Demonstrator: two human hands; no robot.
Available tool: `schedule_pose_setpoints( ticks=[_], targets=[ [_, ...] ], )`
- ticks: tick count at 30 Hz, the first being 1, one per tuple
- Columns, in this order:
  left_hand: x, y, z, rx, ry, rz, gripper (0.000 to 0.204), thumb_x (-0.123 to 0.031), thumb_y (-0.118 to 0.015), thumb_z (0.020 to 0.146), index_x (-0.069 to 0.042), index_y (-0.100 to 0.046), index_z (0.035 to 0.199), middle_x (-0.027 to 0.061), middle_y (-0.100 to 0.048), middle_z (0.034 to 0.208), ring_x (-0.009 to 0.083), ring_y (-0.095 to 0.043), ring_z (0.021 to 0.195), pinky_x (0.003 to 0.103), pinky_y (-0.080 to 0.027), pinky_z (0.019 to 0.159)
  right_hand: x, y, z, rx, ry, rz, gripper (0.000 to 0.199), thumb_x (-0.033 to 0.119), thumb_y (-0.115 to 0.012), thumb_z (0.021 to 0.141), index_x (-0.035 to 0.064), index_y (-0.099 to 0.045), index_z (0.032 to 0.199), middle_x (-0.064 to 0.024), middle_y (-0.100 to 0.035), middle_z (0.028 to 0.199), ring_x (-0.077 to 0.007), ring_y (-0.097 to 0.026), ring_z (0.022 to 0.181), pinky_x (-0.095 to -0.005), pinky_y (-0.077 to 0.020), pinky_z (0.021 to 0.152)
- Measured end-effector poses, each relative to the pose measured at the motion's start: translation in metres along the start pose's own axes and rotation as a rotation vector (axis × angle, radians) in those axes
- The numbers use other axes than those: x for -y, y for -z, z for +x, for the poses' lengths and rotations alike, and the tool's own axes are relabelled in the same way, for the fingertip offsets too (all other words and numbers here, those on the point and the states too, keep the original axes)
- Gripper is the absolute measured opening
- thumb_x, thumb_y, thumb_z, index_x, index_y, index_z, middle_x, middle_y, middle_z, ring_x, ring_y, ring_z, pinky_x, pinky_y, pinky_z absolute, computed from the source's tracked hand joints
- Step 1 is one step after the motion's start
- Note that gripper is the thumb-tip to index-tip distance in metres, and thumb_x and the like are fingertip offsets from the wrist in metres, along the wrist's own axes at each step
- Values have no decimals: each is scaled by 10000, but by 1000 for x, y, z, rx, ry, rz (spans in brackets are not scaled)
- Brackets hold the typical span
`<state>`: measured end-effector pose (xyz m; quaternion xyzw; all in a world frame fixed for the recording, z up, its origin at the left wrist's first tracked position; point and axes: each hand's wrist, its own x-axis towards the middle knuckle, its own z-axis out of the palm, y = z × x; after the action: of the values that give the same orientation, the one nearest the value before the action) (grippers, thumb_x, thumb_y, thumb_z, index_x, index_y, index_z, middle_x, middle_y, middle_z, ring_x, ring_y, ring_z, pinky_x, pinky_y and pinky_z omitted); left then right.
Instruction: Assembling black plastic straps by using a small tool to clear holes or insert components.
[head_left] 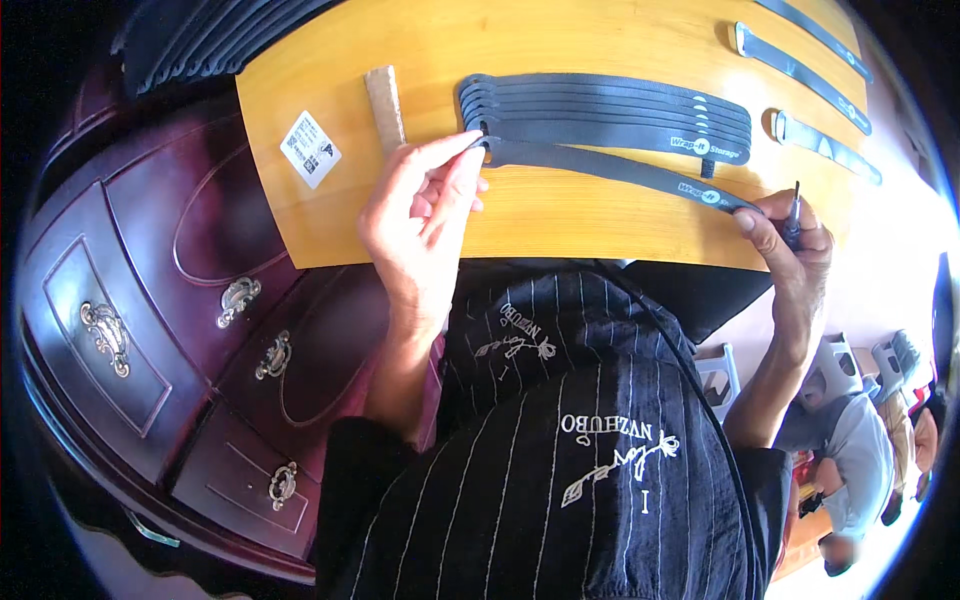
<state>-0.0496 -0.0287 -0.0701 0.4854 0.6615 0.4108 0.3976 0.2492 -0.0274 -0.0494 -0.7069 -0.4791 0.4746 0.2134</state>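
Note:
One dark grey hook-and-loop strap (610, 176) is stretched between my two hands over the front part of the table. Its looped left end is pinched in the fingertips of my left hand (415, 215). My right hand (800, 265) grips the right end between thumb and finger, and also holds a thin pen-like tool (794, 222) with a dark, narrow tip pointing up. Just beyond lies a fanned stack of matching straps (600, 112), its looped ends to the left. A short black piece (708, 168) sticks out from under the stack's right part.
Several separate straps with end loops, including one strap (825, 148), lie on the table (350, 225) at right. At left are a white label (311, 150) and a brown strip (384, 105). Black material (200, 45) is piled far left. A dark red cabinet (130, 290) stands left; people and stools (835, 370) are at right.

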Motion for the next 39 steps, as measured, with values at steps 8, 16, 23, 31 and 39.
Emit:
schedule_pose_setpoints(
  ticks=[8, 16, 23, 31, 39],
  targets=[
    [4, -6, 3, -92, 2, -3, 110, 18, -673, 834, -5, -601, 913, 33, -627, 753, 60, -581, 630, 188, -462, 552, 1, -8, 7, -70, 37, 95, 193, 266, -696, 855, 78, -685, 900, 21, -612, 718, -73, -532, 698, -244, -396, 711],
    [7, -8, 4, -97, -36, 93, 111, 10, -661, 841, -4, -585, 920, 39, -617, 747, 62, -580, 608, 181, -449, 524, 0, -8, 11, -100, 15, 58, 186, 251, -716, 840, 74, -686, 886, 30, -612, 711, -55, -519, 686, -219, -398, 692],
    [4, -7, 6, -92, 12, 65, 132, 27, -677, 826, -19, -569, 887, 1, -599, 739, 26, -517, 626, 179, -437, 575, 3, -12, 10, -124, 32, 84, 186, 237, -738, 823, 65, -689, 873, 53, -591, 696, -34, -466, 646, -197, -368, 636],
    [0, -8, 7, -97, 40, 74, 129, 42, -659, 829, -19, -559, 882, -4, -585, 728, 23, -506, 624, 179, -430, 573, -2, -13, 12, -123, 12, 37, 191, 293, -719, 838, 110, -691, 881, 62, -570, 684, -41, -487, 670, -219, -378, 691],
    [3, -10, 5, -81, -2, 117, 126, 22, -660, 835, -23, -568, 909, 1, -583, 742, 34, -527, 617, 179, -440, 550, 0, -11, 14, -132, 34, 41, 166, 263, -706, 853, 100, -692, 879, 52, -593, 706, -42, -505, 686, -218, -390, 696]
  ],
)
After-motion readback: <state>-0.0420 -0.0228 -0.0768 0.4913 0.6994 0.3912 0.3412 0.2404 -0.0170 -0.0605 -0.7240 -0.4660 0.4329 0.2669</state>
